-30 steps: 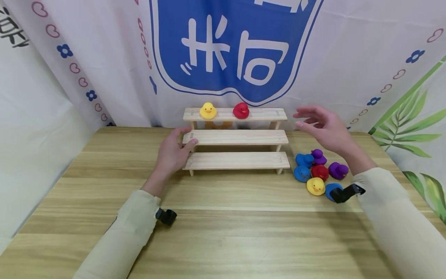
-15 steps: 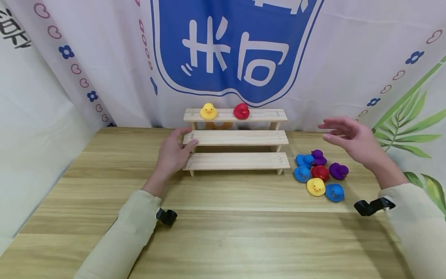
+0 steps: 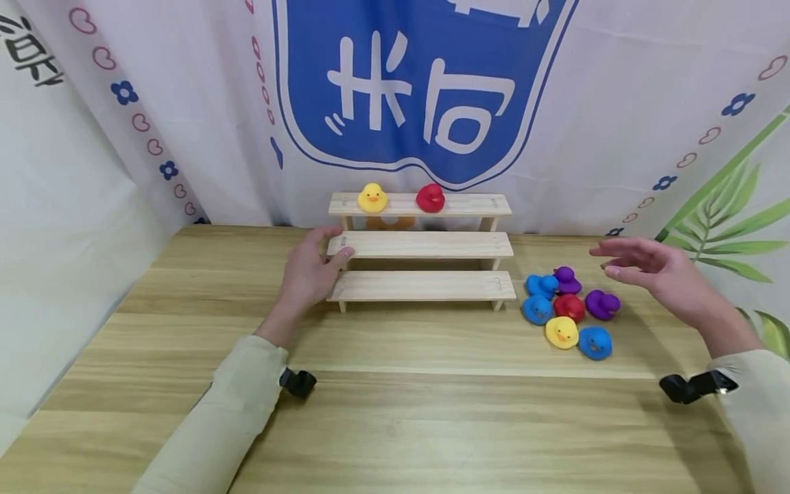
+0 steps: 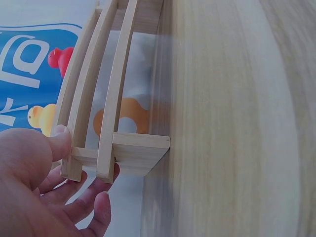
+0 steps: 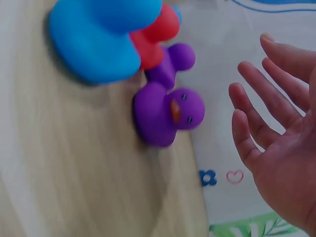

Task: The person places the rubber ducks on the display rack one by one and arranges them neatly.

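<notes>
My left hand grips the left end of a three-tier wooden display shelf, thumb over the middle board. In the left wrist view, fingers of that hand curl below the board ends. On the top board stand a yellow rubber duck and a red rubber duck. My right hand hovers with relaxed fingers and holds nothing, just right of a cluster of rubber ducks. Nearest to it is a purple duck, also seen beak toward the hand in the right wrist view.
The cluster also has a blue duck, a yellow duck, a red duck and several others, right of the shelf on the wooden table. A white curtain with a blue emblem hangs close behind.
My right hand has moved right and down, from beside the shelf's right end to the far side of the duck cluster. The left hand keeps its grip on the shelf.
</notes>
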A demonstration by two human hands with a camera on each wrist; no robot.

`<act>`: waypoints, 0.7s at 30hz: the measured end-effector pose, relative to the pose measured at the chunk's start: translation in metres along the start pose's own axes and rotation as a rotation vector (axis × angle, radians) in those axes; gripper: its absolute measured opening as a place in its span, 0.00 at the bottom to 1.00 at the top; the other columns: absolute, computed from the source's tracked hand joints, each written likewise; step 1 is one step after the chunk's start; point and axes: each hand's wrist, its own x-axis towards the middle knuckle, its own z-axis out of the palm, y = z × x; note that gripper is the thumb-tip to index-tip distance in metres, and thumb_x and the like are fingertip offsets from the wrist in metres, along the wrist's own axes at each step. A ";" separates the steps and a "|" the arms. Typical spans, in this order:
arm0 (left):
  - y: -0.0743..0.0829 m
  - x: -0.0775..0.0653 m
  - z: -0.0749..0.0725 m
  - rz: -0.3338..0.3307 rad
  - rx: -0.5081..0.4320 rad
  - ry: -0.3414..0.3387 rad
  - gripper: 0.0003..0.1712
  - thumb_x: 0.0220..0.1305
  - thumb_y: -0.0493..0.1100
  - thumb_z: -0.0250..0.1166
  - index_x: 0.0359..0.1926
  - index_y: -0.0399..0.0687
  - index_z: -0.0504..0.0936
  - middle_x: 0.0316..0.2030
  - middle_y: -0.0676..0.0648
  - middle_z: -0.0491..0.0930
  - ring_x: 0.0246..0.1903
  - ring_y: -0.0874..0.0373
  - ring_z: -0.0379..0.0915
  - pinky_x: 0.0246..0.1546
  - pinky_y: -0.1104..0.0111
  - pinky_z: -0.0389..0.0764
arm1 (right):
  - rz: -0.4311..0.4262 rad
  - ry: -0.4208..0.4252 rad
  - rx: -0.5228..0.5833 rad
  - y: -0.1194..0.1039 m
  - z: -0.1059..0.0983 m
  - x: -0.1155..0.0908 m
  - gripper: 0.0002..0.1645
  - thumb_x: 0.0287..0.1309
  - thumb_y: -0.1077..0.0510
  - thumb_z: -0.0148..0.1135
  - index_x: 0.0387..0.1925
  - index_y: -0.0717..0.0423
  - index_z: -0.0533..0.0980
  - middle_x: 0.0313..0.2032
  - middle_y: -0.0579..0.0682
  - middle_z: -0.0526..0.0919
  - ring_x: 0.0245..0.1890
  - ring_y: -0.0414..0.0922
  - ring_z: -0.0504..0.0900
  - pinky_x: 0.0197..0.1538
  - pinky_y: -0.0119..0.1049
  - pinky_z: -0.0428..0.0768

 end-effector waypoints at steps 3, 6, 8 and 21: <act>0.000 0.001 0.000 -0.002 0.001 0.003 0.32 0.79 0.52 0.63 0.77 0.48 0.69 0.74 0.38 0.72 0.46 0.46 0.87 0.34 0.68 0.82 | -0.002 -0.027 -0.011 0.009 -0.004 -0.004 0.28 0.76 0.59 0.62 0.73 0.55 0.71 0.57 0.22 0.84 0.51 0.28 0.86 0.50 0.20 0.83; 0.000 0.000 0.001 -0.002 0.001 0.008 0.31 0.79 0.52 0.63 0.77 0.48 0.70 0.74 0.38 0.73 0.44 0.47 0.86 0.32 0.68 0.81 | 0.003 -0.071 -0.037 0.015 -0.007 -0.008 0.28 0.77 0.59 0.61 0.74 0.55 0.71 0.58 0.23 0.83 0.53 0.28 0.84 0.50 0.22 0.84; 0.000 0.000 0.000 0.003 -0.001 0.010 0.31 0.79 0.52 0.63 0.77 0.48 0.70 0.73 0.38 0.74 0.41 0.48 0.86 0.30 0.69 0.80 | 0.016 -0.095 -0.051 0.018 -0.008 -0.010 0.28 0.77 0.58 0.61 0.74 0.55 0.71 0.59 0.24 0.84 0.55 0.28 0.83 0.50 0.23 0.83; 0.001 0.000 0.001 -0.004 0.000 0.008 0.31 0.79 0.51 0.63 0.76 0.48 0.70 0.73 0.39 0.74 0.40 0.49 0.85 0.30 0.69 0.81 | 0.005 -0.152 -0.076 0.037 -0.007 -0.015 0.30 0.71 0.59 0.68 0.72 0.57 0.73 0.58 0.26 0.85 0.54 0.24 0.82 0.50 0.22 0.81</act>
